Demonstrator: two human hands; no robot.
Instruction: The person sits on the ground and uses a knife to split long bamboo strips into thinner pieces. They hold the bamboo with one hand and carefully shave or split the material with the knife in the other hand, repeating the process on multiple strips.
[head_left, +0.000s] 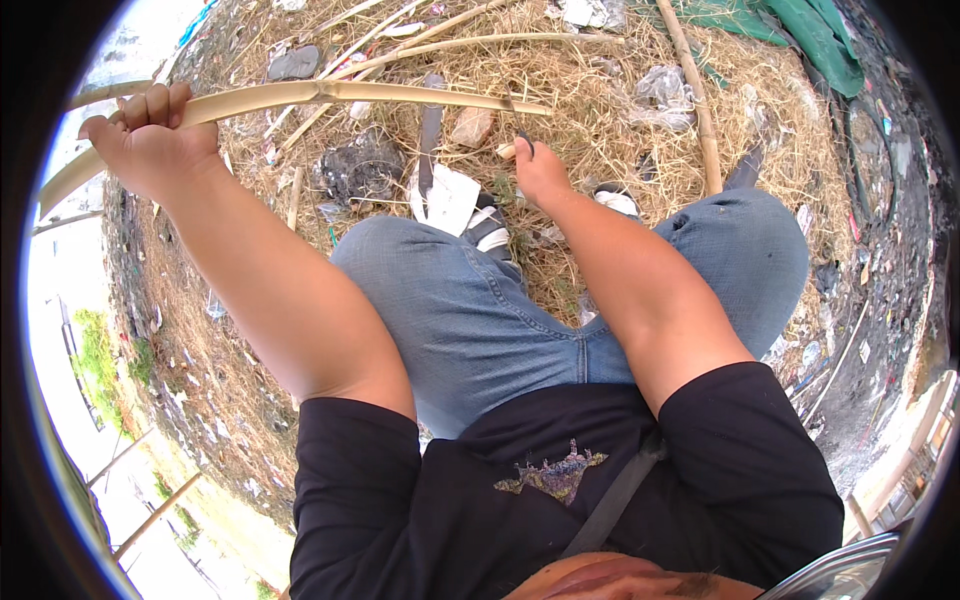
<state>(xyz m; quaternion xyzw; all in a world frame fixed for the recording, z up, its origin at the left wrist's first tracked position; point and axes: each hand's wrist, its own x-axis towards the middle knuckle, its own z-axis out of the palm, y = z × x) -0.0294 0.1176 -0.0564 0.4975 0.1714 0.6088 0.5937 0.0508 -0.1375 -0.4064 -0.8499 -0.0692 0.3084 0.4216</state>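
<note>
A long split bamboo strip (370, 92) runs from the left edge across the upper middle, with a node partway along it. My left hand (160, 140) is closed around it near its left end, arm stretched out. Below the strip's right end, my right hand (541, 172) is closed on a small tool (507, 151) with a pale end and a thin dark part; its kind is hard to make out. Between my knees and the strip, a long dark flat piece (430, 130) lies beside a white sheet (452, 200).
Dry straw and litter cover the ground. More bamboo strips (480, 42) lie ahead, with a pole (693, 95) at right. A dark lump (362, 165), a broken brick (473, 127), clear plastic (663, 97) and a green sheet (825, 40) lie about. My shoes (488, 228) are close by.
</note>
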